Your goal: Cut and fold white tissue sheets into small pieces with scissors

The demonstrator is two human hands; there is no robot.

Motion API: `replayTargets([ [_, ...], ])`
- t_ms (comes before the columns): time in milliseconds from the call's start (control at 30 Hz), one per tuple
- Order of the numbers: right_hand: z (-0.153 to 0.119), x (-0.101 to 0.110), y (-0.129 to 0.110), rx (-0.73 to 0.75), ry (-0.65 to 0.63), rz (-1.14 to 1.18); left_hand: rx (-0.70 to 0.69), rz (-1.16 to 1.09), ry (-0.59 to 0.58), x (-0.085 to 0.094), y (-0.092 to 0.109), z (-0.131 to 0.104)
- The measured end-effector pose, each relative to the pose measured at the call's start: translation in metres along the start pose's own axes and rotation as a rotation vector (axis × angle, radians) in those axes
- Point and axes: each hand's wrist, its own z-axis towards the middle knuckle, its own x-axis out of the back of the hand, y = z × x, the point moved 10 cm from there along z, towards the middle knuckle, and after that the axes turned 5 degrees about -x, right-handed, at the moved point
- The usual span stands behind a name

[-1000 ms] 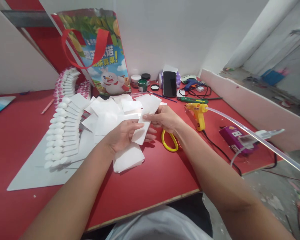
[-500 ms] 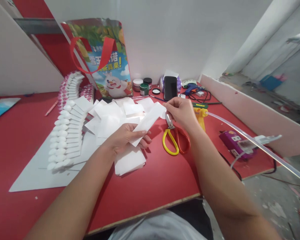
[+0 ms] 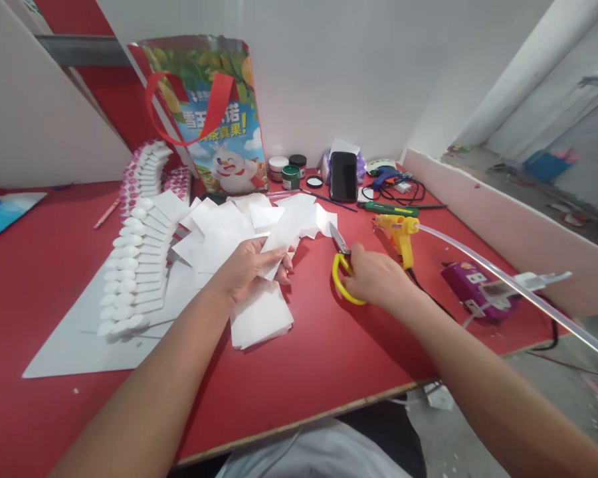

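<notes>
My left hand [image 3: 252,269] pinches a white paper strip [image 3: 284,229] between thumb and fingers, over the front of a pile of loose white paper pieces [image 3: 214,229]. Just below this hand, a neat stack of white paper [image 3: 262,322] lies on the red table. My right hand [image 3: 379,273] is closed around the handles of a pair of scissors [image 3: 341,243]. Their yellow loop shows, while the hand covers the red one. The blades point away from me, toward the loose paper. Right of the scissors sits a yellow glue gun [image 3: 401,229] with a long clear glue stick.
White bud-shaped pieces on sticks [image 3: 124,285] lie in rows at left on a large white sheet [image 3: 64,338]. A printed bag [image 3: 224,133] stands behind. Small jars [image 3: 291,177], a phone [image 3: 343,176], a green cutter [image 3: 391,210] and a purple box [image 3: 471,289] lie farther round.
My right hand has let go of the paper's far end and moved down and right onto the scissors, gripping their handles. My left hand still holds the paper strip.
</notes>
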Motion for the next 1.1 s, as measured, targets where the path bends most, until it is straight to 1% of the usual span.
replayTargets([
  [67,0.004,0.003,0.021,-0.031,-0.011,0.162,-0.039,-0.028,-0.027,-0.002,0.004,0.001],
  [100,0.004,0.002,0.029,-0.025,-0.046,0.317,-0.06,-0.044,-0.04,-0.003,0.006,0.001],
  [167,-0.001,-0.002,0.035,0.058,-0.201,0.771,-0.091,-0.072,-0.051,-0.003,0.01,0.002],
  [200,-0.005,-0.002,0.035,0.114,-0.27,0.954,-0.101,-0.084,-0.047,-0.003,0.011,0.003],
  [233,-0.01,0.001,0.035,0.159,-0.296,1.065,-0.108,-0.094,-0.042,-0.002,0.012,0.003],
  [267,-0.014,0.006,0.036,0.201,-0.287,1.117,-0.114,-0.103,-0.037,-0.001,0.012,0.004],
  [300,-0.018,0.011,0.036,0.248,-0.261,1.126,-0.119,-0.109,-0.033,-0.001,0.013,0.004],
  [367,-0.026,0.019,0.03,0.345,-0.196,1.057,-0.132,-0.114,-0.025,-0.001,0.015,0.003],
  [433,-0.031,0.022,0.019,0.416,-0.194,0.972,-0.148,-0.111,-0.014,-0.001,0.018,0.003],
  [467,-0.032,0.02,0.013,0.431,-0.221,0.937,-0.155,-0.107,-0.007,-0.001,0.019,0.002],
  [567,-0.033,0.015,-0.003,0.444,-0.307,0.861,-0.169,-0.091,0.004,-0.003,0.022,0.001],
  [667,-0.032,0.018,-0.018,0.484,-0.307,0.835,-0.158,-0.058,0.011,-0.005,0.022,-0.001],
  [800,-0.032,0.019,-0.033,0.552,-0.322,0.899,-0.121,-0.001,0.003,-0.008,0.02,-0.002],
  [933,-0.03,0.019,-0.039,0.587,-0.312,0.966,-0.105,0.028,-0.024,-0.012,0.017,-0.003],
  [1100,-0.026,0.015,-0.04,0.567,-0.313,0.969,-0.071,0.014,-0.054,-0.013,0.012,-0.003],
])
